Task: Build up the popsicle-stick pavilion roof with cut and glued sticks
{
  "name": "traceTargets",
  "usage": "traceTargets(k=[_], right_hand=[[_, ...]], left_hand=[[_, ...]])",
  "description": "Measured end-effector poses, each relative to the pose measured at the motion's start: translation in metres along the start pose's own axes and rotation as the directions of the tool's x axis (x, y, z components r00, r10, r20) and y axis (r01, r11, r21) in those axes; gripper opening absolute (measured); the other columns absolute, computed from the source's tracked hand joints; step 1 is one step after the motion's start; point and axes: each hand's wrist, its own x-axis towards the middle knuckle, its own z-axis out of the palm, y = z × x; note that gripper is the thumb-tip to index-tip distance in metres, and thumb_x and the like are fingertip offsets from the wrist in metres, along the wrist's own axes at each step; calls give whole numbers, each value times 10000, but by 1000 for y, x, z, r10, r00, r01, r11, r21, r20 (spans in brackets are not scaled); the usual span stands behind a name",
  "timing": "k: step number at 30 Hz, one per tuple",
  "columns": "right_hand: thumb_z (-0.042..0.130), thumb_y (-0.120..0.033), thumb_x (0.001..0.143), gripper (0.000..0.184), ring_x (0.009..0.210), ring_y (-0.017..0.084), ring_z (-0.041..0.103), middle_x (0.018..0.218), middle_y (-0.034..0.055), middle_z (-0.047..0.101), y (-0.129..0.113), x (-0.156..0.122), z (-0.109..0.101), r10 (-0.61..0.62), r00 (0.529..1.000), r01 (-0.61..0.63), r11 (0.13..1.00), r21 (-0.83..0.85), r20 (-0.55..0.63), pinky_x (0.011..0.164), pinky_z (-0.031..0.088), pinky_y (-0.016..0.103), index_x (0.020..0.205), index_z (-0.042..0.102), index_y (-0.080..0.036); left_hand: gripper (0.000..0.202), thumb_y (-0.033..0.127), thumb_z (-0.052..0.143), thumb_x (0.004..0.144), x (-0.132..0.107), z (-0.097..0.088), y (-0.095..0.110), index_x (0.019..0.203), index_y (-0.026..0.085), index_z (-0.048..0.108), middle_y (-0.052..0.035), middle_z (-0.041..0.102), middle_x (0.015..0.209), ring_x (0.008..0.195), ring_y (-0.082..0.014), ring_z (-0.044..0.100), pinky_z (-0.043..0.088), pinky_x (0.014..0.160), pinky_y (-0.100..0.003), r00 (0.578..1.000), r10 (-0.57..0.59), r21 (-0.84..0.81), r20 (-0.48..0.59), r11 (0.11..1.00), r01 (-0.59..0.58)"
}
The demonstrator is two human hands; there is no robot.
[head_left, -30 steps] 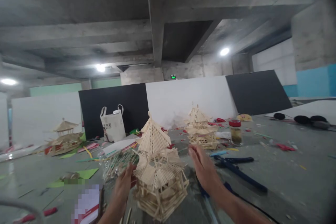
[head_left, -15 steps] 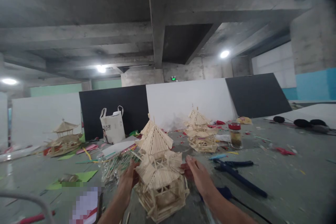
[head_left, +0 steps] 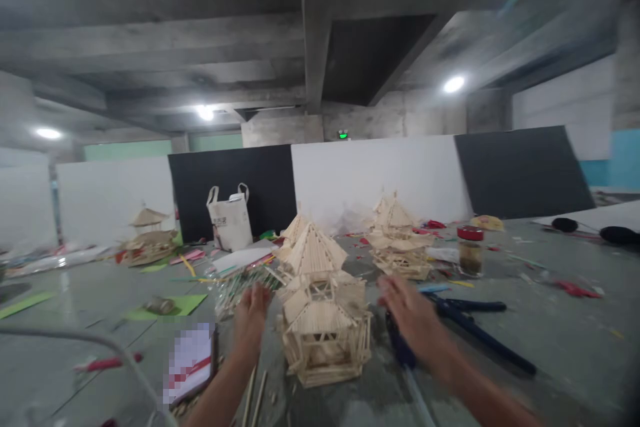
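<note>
Stick model: stood upright on the grey table, between the 2 hands; apparently touched by neither. 2 roof peaks are shown, 1 behind the other.
Handling: judged light and fairly stiff, being built of thin pale sticks. Joints are judged fragile and could be cracked by a hard squeeze. Surface is judged dry, not slippery.
Roofs: overhanging edges, judged unsuited to lifting; sticks could be snapped or loosened there.
Base: best hold is judged to be here, low down, on 2 opposite sides, with the weight shared.
Left hand: fingers held close together and raised beside the model; a gap is left; nothing is pinched.
Right hand: fingers extended, blurred by motion; a gap is left on this side too; nothing is seen pinched. Finger spread cannot be told.
Dark blue tool: partly covered by the right hand; contact cannot be told.
Stick bundle: seen just beyond the left hand.
Change: against 0.5 s earlier, both hands are drawn outward from the model's sides. The base is turned: a flat side is now faced, where a corner was presented. The whole view is shifted slightly.
</note>
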Motion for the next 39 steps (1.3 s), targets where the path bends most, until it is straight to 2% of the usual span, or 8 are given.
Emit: traceTargets(k=[4,9,14,19,22,26,32,39], right_hand=[[370,-554,768,431,831,267,605,836,89,652,12,9,-21,-16,998,8,991,-136,-62,778,399,388,945,536,-198],[428,-501,726,349,755,251,599,854,79,656,29,-21,-13,-78,991,100,969,-226,105,737,422,387,849,578,-211],[351,-475,751,386,921,293,592,955,133,651,55,-28,-36,-240,968,245,837,-489,75,852,410,427,894,568,-190],[323,-478,761,362,896,310,606,960,137,652,85,-10,-59,-77,995,96,746,-659,58,763,429,426,872,549,-218],[326,-460,754,366,901,322,605,961,153,660,90,-9,-51,-76,992,120,759,-640,96,784,426,438,846,569,-203],[340,-448,748,352,888,295,619,939,133,676,88,-12,-38,-123,986,164,786,-596,110,793,450,414,831,590,-215],[421,-439,728,264,816,274,645,857,108,685,89,-16,-31,-223,971,235,859,-455,82,746,494,428,793,580,-238],[401,-409,829,283,822,265,651,887,100,678,79,-21,-26,-441,897,386,778,-496,7,710,524,422,892,588,-207]], left_hand=[[496,651,518,645,-19,-23,8,773,176,577,-52,663,755,653,-181,635,508,601,-306,997,24,30,79,999,-26],[349,509,478,726,-42,-47,17,759,169,550,-3,608,643,499,-131,569,436,480,-241,989,33,227,143,972,-65],[188,309,475,795,-47,-67,28,681,196,572,-5,612,618,603,-152,591,388,605,-244,975,81,556,206,811,-184],[213,226,390,844,-59,-63,24,836,190,599,-97,665,752,787,-247,625,381,715,-324,963,56,736,265,634,-239],[172,227,474,777,-70,-56,12,687,183,614,-118,654,670,737,-286,634,398,706,-366,939,-4,757,344,592,-275],[259,208,579,639,-78,-57,-2,398,199,485,-84,544,466,627,-310,627,419,650,-408,911,-49,734,409,611,-296],[292,116,583,457,-76,-65,-9,314,241,361,28,342,367,496,-289,574,408,585,-418,893,-49,634,448,721,-279],[246,204,560,575,-60,-62,11,350,217,462,21,413,335,348,-130,442,304,431,-254,901,-127,483,414,870,-100]])
